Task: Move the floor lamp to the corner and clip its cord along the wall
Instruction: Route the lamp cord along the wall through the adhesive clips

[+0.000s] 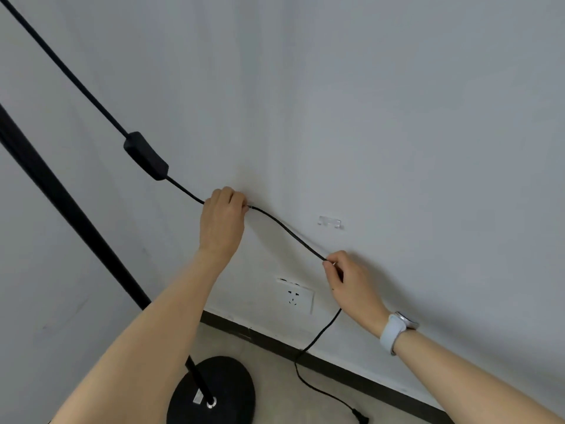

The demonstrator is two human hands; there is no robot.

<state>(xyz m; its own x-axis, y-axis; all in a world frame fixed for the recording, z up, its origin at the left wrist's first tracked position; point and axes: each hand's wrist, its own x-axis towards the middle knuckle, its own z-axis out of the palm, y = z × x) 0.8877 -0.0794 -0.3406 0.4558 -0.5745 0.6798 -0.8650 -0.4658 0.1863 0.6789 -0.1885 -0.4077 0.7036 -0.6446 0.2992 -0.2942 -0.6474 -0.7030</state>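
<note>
The black floor lamp stands at the left, its pole (61, 194) rising from a round black base (226, 390) on the floor. Its thin black cord (287, 232) runs down from the upper left through an inline switch (146, 156). My left hand (221, 223) presses the cord against the white wall, where a small clear clip (249, 207) shows at my fingertips. Lower right, my right hand (348, 283) pinches the cord, which sags between both hands. Below it the cord drops to the floor and ends in a plug (360, 417).
A second clear clip (329, 221) is stuck on the wall to the right of my left hand. A white wall socket (296, 295) sits below the cord. A dark baseboard (336, 367) lines the bottom of the wall above the grey floor.
</note>
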